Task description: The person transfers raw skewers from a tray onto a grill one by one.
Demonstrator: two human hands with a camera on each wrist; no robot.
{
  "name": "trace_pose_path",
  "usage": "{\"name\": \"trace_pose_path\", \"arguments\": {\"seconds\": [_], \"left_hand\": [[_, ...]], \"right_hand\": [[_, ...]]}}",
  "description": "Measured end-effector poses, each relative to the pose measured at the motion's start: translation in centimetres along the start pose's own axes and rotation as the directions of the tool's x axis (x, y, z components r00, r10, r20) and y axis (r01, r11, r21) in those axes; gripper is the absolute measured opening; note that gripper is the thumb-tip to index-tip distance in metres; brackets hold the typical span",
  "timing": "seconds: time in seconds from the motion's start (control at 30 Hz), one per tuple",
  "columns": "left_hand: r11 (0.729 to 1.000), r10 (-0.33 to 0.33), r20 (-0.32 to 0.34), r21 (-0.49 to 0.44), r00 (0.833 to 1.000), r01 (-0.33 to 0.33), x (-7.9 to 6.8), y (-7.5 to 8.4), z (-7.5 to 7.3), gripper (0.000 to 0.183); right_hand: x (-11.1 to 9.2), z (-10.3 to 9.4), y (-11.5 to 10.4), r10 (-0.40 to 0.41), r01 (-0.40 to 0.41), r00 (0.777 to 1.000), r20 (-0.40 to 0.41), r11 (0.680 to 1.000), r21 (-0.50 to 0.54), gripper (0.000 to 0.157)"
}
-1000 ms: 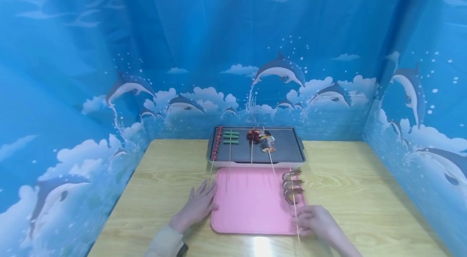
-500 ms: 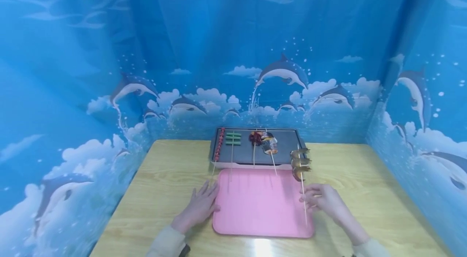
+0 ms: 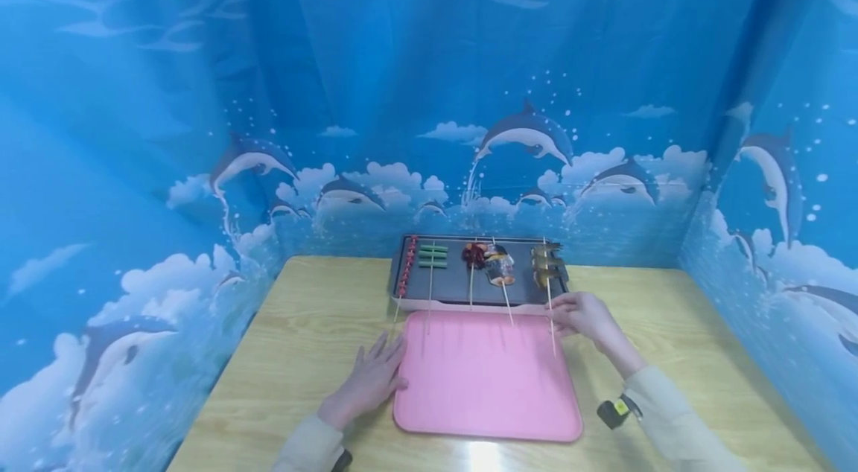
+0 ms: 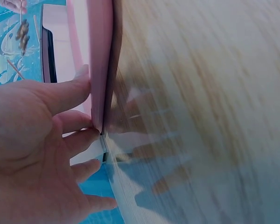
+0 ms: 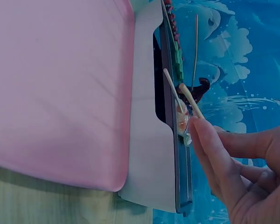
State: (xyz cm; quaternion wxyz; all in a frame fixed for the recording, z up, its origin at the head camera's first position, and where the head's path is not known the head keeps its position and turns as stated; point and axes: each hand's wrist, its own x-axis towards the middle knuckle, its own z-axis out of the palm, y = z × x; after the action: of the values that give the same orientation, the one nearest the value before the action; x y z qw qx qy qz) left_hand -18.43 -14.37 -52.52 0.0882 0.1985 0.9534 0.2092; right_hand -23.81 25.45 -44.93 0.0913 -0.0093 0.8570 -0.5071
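Note:
My right hand (image 3: 582, 317) pinches the wooden stick of a shrimp skewer (image 3: 546, 263) between thumb and fingers. Its shrimps overlap the right end of the dark grill plate (image 3: 456, 289) in the head view. Up close in the right wrist view, the butt of the stick (image 5: 192, 101) pokes out past the fingertips; the shrimps are hidden behind the hand. My left hand (image 3: 367, 381) rests at the left edge of a pink tray (image 3: 489, 383), fingers extended and spread. The left wrist view has its thumb (image 4: 72, 93) against the tray's rim and fingertips near the corner.
On the grill lie a skewer of small red pieces (image 3: 407, 267), a green vegetable skewer (image 3: 433, 257), a dark red skewer (image 3: 474, 254) and a fish-like skewer (image 3: 500, 269). The tray sits directly before the grill on a wooden table (image 3: 315, 308). Dolphin-print curtains (image 3: 429, 85) surround it.
The right hand has carried the shrimp skewer forward from over the tray's right side to the grill's right end. The left hand has stayed at the tray's left edge.

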Motion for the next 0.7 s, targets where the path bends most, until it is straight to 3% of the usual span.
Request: {"name": "trace_pose_path", "arguments": {"seconds": [0.3,0.5,0.7], "left_hand": [[1.000,0.011,-0.006,-0.002,1.000,-0.011,0.1,-0.1,0.0,0.068],[1.000,0.020,-0.017,0.004,1.000,-0.020,0.2,0.0,0.2,0.067],[1.000,0.027,-0.024,0.015,0.999,-0.027,0.1,0.1,0.1,0.068]], "right_hand": [[3.2,0.0,0.1,0.043,-0.043,0.999,0.012,0.998,-0.039,0.028],[3.8,-0.2,0.7,0.043,-0.043,0.999,0.033,0.999,-0.023,0.030],[4.0,0.1,0.9,0.073,-0.075,0.997,-0.034,0.995,-0.064,0.036]]}}
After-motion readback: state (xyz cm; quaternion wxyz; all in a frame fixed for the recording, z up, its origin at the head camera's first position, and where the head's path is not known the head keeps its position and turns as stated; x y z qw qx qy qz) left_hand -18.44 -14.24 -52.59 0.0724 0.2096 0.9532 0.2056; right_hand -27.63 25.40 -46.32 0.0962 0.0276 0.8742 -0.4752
